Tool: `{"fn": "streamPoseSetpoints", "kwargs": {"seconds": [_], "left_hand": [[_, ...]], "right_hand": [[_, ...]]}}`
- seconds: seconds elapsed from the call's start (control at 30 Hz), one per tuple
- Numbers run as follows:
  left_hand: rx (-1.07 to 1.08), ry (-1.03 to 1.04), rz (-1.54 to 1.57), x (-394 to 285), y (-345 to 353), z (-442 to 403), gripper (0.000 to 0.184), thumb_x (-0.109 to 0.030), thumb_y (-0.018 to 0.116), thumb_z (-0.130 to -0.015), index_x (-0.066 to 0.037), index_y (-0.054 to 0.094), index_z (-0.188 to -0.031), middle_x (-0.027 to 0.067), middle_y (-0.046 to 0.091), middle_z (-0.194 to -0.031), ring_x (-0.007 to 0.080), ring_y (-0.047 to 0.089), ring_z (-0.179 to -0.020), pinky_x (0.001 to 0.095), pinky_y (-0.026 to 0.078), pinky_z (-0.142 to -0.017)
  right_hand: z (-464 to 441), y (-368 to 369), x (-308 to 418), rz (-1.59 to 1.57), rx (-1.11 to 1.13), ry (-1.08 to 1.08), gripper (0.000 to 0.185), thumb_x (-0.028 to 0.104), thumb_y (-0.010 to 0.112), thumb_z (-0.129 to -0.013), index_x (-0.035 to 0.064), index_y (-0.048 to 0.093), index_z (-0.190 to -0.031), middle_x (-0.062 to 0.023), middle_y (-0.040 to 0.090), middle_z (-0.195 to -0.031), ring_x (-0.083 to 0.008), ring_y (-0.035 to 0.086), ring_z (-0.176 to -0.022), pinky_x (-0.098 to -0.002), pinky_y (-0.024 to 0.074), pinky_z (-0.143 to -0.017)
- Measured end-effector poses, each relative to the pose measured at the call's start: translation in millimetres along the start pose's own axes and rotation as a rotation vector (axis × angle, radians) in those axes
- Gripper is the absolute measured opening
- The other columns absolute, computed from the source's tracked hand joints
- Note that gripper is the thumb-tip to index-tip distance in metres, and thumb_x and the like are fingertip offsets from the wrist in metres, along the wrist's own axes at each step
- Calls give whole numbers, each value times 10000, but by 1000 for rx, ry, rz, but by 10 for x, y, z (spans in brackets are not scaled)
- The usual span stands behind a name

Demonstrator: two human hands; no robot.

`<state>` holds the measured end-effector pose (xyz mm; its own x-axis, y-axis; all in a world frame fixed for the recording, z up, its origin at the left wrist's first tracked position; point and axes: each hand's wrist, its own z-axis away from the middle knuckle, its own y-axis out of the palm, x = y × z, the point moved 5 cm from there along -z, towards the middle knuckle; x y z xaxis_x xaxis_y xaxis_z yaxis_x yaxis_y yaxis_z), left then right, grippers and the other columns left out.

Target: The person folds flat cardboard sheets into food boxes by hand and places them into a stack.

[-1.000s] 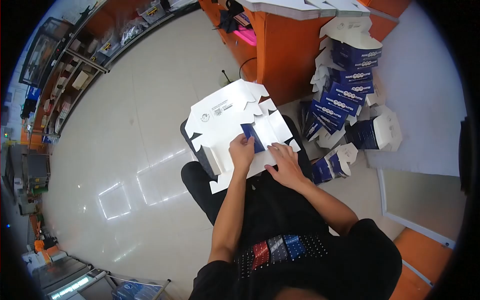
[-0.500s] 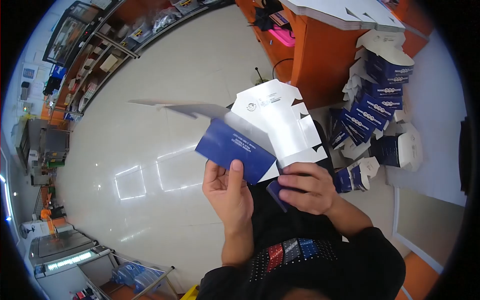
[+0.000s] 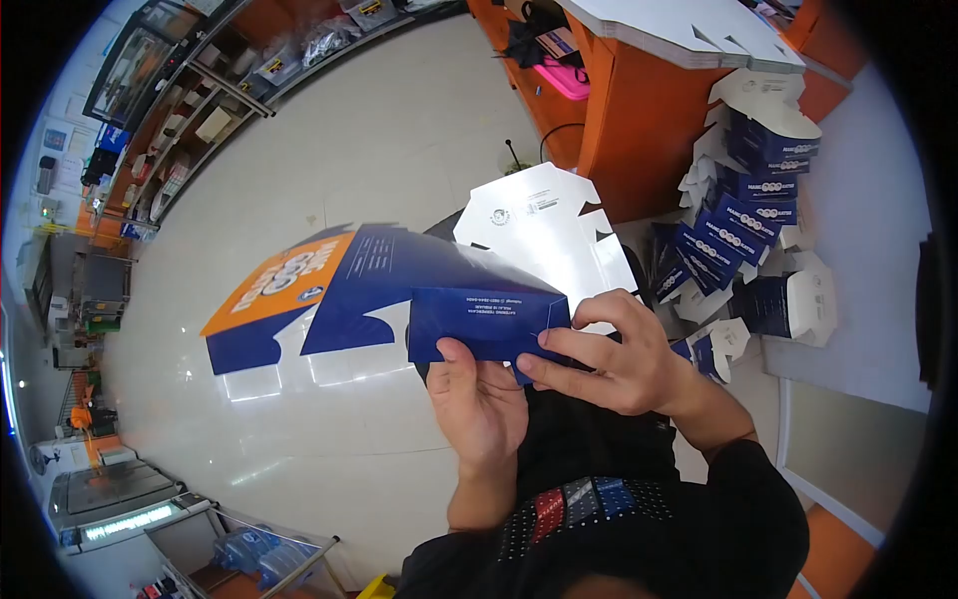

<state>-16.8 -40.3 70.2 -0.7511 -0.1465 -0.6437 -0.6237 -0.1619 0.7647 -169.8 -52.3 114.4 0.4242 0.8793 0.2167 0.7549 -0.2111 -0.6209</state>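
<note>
A blue and orange carton (image 3: 389, 270), partly folded, extends to the left above my lap, its printed outside facing me. My left hand (image 3: 477, 404) grips the lower edge of its blue side panel, thumb in front and fingers behind. At the right corner of that panel, my right hand (image 3: 609, 359) pinches the card with its fingers. Behind the carton, a flat white carton blank (image 3: 539, 215) lies over my legs with its white face up.
Blue and white folded cartons (image 3: 738, 220) are heaped at the right beside an orange cabinet (image 3: 639, 120). White blanks (image 3: 679, 30) are stacked on top of it. A long shelf (image 3: 225, 110) runs along the upper left. Blue bottles (image 3: 259, 554) stand at the lower left.
The carton has come up off my lap and turned its printed outside toward me. Its orange panel has swung out left. My right hand has moved onto the side panel's corner.
</note>
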Motion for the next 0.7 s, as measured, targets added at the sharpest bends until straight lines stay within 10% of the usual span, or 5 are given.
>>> {"fn": "streamPoseSetpoints", "kwargs": {"seconds": [0.47,0.7], "left_hand": [[61,141,-245,333,-93,214,412,-291,459,-1100,50,549,-1314,137,647,-1248,209,644,-1098,337,527,-947],[24,51,-987,511,-394,275,349,-237,506,-1079,34,574,-1288,140,648,-1255,253,638,-1129,379,507,-968]], "right_hand": [[172,136,-9,-72,-163,251,360,167,846,-694,146,797,-1050,-40,644,-1158,-243,568,-946,-326,517,-779],[-122,-22,47,-313,-180,295,418,183,851,-738,87,731,-1126,-79,655,-1127,-254,609,-964,-352,515,-773]]}}
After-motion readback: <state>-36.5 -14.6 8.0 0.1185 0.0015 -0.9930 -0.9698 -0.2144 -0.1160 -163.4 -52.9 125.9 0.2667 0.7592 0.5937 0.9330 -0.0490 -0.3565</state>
